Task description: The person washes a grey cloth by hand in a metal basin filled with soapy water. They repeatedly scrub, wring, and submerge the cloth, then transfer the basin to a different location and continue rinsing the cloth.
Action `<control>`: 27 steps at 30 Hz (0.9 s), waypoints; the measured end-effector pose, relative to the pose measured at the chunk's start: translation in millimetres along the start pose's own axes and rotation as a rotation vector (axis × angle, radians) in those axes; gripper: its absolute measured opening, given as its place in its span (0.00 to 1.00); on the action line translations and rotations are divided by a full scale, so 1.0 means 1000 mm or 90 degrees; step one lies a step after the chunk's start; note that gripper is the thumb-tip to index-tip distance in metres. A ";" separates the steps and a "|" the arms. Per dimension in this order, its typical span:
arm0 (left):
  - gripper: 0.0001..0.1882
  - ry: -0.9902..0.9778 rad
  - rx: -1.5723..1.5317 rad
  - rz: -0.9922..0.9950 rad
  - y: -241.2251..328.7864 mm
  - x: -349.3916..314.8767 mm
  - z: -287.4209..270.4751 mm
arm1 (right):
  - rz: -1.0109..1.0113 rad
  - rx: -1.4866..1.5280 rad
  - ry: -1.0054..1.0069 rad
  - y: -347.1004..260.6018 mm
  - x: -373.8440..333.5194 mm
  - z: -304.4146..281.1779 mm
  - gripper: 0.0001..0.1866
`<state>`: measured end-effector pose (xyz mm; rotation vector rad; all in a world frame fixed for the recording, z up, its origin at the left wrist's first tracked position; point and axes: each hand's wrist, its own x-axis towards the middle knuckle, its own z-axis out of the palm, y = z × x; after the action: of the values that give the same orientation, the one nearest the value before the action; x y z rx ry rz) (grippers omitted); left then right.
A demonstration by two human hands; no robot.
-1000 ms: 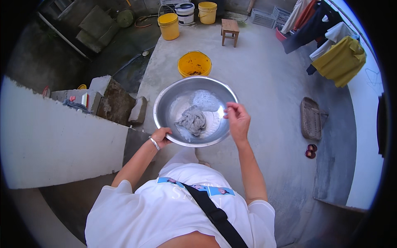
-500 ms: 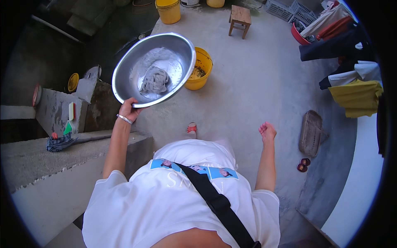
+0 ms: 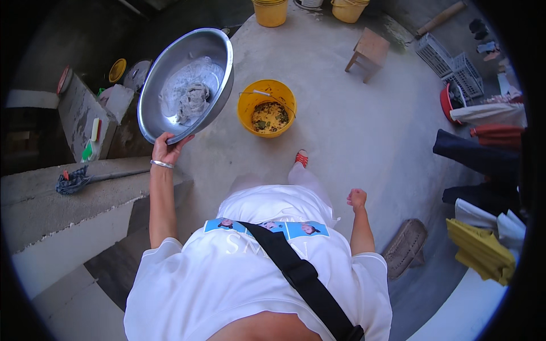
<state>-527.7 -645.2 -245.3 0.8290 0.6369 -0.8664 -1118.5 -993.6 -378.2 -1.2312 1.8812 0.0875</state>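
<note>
My left hand (image 3: 165,149), a silver bangle at the wrist, grips the near rim of a wide metal basin (image 3: 155,94). The basin hangs in the air, tilted, its inside facing me. A crumpled grey wet-looking cloth (image 3: 194,101) lies in its bottom. My right hand (image 3: 356,198) hangs at my side, fingers curled in, and nothing shows in it. Ahead of me on the concrete floor stands a yellow bucket (image 3: 245,111) with a wire handle, holding yellowish, leafy scraps. The basin is to the left of this bucket and apart from it.
A wooden stool (image 3: 372,46) stands ahead right, beyond it grey crates (image 3: 435,55) and a red tub (image 3: 446,105). Laundry (image 3: 483,250) hangs along the right. A woven basket (image 3: 405,247) lies near my right side. A concrete ledge (image 3: 34,196) with a mop (image 3: 74,181) borders the left.
I have stepped forward, so the yellow bucket is nearer and fully in view. The basin has swung left and tilts more steeply. My right hand stays curled.
</note>
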 end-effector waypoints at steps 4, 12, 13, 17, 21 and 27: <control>0.23 0.037 -0.093 -0.013 -0.038 -0.023 0.008 | -0.133 -0.065 -0.074 -0.098 0.046 -0.039 0.08; 0.22 0.096 -0.115 0.029 -0.042 -0.037 0.005 | -0.196 -0.132 -0.145 -0.161 0.072 0.010 0.08; 0.21 0.100 -0.114 0.040 -0.042 -0.036 0.001 | -0.203 -0.150 -0.153 -0.161 0.071 0.017 0.08; 0.16 0.120 -0.111 0.098 -0.048 -0.041 0.012 | -0.192 -0.270 -0.227 -0.170 0.066 0.026 0.07; 0.12 0.134 -0.119 0.110 -0.032 -0.031 -0.033 | -0.224 -0.327 -0.239 -0.174 0.063 0.049 0.07; 0.08 0.195 -0.098 0.150 -0.015 -0.043 -0.055 | -0.238 -0.358 -0.250 -0.195 0.073 0.071 0.07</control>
<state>-570.5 -588.5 -247.4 0.8837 0.8443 -0.4731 -934.4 -1111.3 -400.1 -1.7720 1.2957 0.6409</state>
